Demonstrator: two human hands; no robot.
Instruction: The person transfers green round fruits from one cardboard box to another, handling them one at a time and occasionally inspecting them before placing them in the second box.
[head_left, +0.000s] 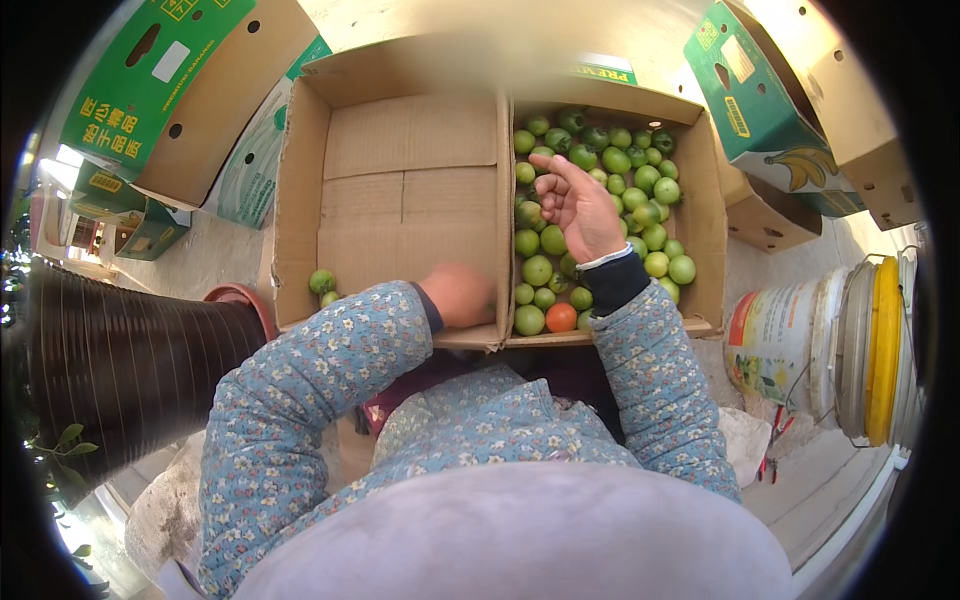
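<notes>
Two cardboard boxes stand side by side before me. The right cardboard box (701, 225) holds a layer of green tomatoes (634, 199) and one red tomato (561, 317) near its front wall. Above these tomatoes is my right hand (581, 206), palm turned left, fingers loosely curled and index finger more extended; no tomato shows in it. My left hand (459, 294) is blurred, low in the front right corner of the left cardboard box (300, 187); its fingers and anything in them cannot be made out. A few green tomatoes (322, 281) lie in that box's front left corner.
Green banana cartons (169, 82) are piled at the upper left, and another banana carton (772, 112) stands at the upper right. Stacked dark pots (142, 360) lie on the left. Stacked buckets (795, 337) lie on the right, near red-handled pliers or cutters (780, 427).
</notes>
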